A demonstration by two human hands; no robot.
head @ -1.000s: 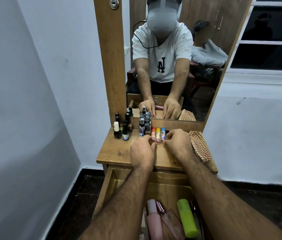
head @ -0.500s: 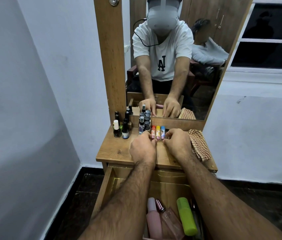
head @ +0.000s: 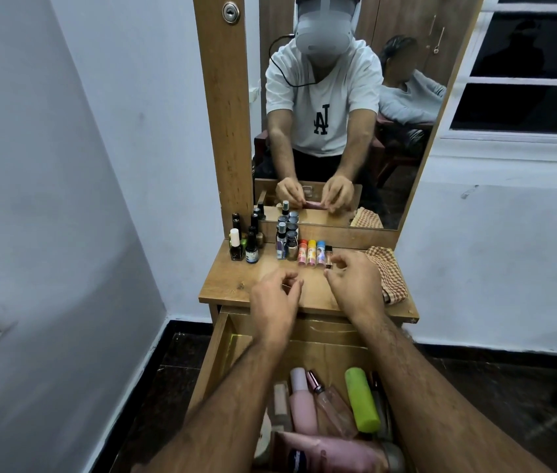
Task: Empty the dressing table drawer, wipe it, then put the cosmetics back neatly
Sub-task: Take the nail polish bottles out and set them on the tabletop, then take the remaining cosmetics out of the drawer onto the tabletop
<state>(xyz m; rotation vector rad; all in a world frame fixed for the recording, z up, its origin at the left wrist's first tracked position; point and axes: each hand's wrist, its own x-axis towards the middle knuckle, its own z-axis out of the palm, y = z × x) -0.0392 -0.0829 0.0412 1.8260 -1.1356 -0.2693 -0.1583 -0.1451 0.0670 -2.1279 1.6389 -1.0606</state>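
Left grip [head: 275, 295]: fingers curled, thumb and fingertips drawn close together above the table [head: 236, 285]; the mirror [head: 338, 131] reflection shows a slim pinkish stick [head: 414, 203] pinched between both hands, though in the direct view that item is hidden behind the fingers. Right grip [head: 352, 279]: fingers likewise curled in a narrow pinch, level with the left and just apart from it. Beyond the right grip, at the foot of the mirror: a row of three small tubes, red [head: 302, 252], yellow [head: 311, 253] and blue [head: 320, 252], with a small dark-capped vial [head: 328, 256] touching the row's end nearest the right fingertips. Beyond the left grip: a cluster of small spray bottles [head: 287, 242], and farther out to the left a group of dark nail-polish bottles [head: 246, 244], one white-capped. Immediately right of the right grip: a checked cloth [head: 388, 271], crumpled on the table. Below both wrists, nearer the person: the open drawer [head: 222, 356], holding a pink bottle [head: 302, 401], a clear perfume bottle [head: 333, 409], a lime-green tube [head: 360, 399] and a larger pink tube [head: 331, 454] lying across the front.
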